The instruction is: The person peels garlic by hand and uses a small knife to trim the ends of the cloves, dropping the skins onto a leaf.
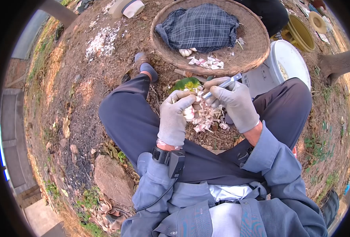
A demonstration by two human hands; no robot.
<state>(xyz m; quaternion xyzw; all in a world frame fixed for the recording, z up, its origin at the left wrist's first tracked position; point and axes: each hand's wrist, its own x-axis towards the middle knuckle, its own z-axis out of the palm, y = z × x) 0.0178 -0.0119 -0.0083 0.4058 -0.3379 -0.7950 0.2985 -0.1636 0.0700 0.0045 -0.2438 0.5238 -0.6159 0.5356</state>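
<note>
My left hand [175, 117], in a pale glove, is closed around garlic cloves [189, 113] that show white and pink at the fingers. Gripped in my gloved right hand [238, 106] is a small knife [228, 81] with a light handle, its tip end pointing toward the left fingers. The fingertips of both hands nearly meet, and what lies exactly between them is partly hidden. Below them, a pile of garlic peelings [208, 117] covers the ground between my legs. A green and yellow leaf [186, 84] lies just beyond the left hand.
A wide woven basket [246, 53] ahead holds a plaid cloth [200, 27], garlic bulbs [187, 52] and peelings. A white bucket [262, 77] with pale pieces inside stands right of it, near a yellow bucket [301, 33]. A hat [127, 8] and a rock [112, 179] lie leftward.
</note>
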